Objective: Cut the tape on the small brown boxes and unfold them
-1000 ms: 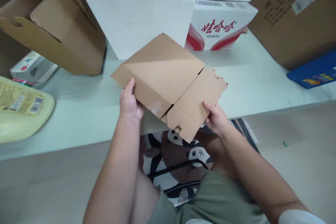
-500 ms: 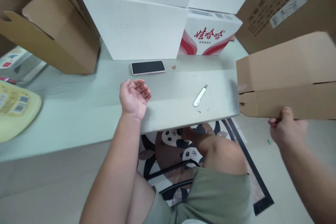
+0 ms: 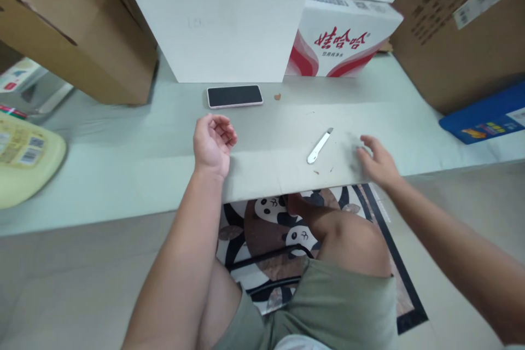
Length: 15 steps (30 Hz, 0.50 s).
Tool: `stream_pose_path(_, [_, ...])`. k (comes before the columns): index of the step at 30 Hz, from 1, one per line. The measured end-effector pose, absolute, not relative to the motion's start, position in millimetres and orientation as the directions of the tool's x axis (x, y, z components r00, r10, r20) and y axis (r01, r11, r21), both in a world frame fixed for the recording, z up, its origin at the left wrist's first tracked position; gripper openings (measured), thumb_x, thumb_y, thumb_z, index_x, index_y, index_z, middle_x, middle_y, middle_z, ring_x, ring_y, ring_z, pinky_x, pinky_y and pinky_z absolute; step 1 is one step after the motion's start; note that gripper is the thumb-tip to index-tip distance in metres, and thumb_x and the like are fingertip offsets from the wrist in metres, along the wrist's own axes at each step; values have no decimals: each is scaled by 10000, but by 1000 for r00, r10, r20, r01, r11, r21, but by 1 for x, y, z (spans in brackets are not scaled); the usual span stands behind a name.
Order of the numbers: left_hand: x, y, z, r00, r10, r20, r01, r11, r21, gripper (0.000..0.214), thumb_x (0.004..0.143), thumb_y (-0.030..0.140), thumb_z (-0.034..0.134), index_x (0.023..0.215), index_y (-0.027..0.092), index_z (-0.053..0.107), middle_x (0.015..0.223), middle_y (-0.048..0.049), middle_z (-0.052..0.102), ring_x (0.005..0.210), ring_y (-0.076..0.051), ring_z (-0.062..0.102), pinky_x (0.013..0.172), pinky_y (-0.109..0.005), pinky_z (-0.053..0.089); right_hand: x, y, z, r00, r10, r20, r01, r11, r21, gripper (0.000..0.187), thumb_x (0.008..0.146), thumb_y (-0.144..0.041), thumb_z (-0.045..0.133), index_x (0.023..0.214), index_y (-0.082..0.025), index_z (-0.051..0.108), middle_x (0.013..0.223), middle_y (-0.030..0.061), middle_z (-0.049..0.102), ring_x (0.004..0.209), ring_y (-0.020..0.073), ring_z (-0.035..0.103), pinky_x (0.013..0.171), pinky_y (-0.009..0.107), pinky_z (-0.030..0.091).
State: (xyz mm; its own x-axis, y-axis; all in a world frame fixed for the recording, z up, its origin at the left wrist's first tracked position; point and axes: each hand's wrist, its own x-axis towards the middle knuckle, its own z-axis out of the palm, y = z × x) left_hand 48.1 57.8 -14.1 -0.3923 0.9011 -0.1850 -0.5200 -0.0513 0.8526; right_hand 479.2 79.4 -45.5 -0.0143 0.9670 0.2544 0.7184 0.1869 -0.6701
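My left hand rests on the table, palm turned inward, its fingers loosely curled and apart with nothing in them. Just beyond it lies a phone with a dark screen. Over the table's right part, my right hand is open and holds nothing; its thumb and fingers are spread. Left of that hand, a utility knife with a white handle lies with its blade pointing away from me. Small brown scraps are scattered near the phone and the knife.
Large white boxes and a white-and-red carton stand at the back. Brown cardboard boxes are at left; another brown carton is at right, behind a blue package. A yellow bottle lies at far left.
My right hand has let go of the folded cardboard box, which is out of view, and has moved left over the table. The blue package now shows. My left hand has barely moved.
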Motion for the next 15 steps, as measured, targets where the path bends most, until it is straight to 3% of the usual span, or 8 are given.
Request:
stream_pose_path(3, [58,58,-18,-426,887,-175,-414,-19,910,297,795,493,652,667,234,582,640,-13,599,575,-138,554,537,-243,451,461,36,-81,-6,960,279,860,147,-488,409,872,-401,593,1202,-180,685,1422,214,666,1402,434,576,1220,701,372])
stream_pose_path(6, [68,52,-22,-448,882,-146,-251,32,967,245,836,384,630,654,227,579,642,-4,605,576,-129,558,536,-238,434,457,29,-87,-40,940,339,943,148,-299,447,884,-326,490,1245,-166,699,1426,190,682,1393,384,599,1202,596,443])
stream_pose_path(10, [74,37,-26,-477,877,59,87,-20,996,220,843,205,629,631,220,572,639,11,568,626,-126,537,602,-240,433,459,38,-83,-37,942,333,966,119,-230,499,854,-312,456,1262,-149,693,1420,186,682,1381,366,604,1167,550,476])
stream_pose_path(15, [67,11,-25,-462,875,144,275,-13,961,210,860,131,615,674,225,582,658,17,556,665,-142,522,674,-259,458,454,34,-79,-37,955,293,984,87,-158,538,855,-322,410,1290,-137,665,1449,185,654,1352,360,607,1127,531,473])
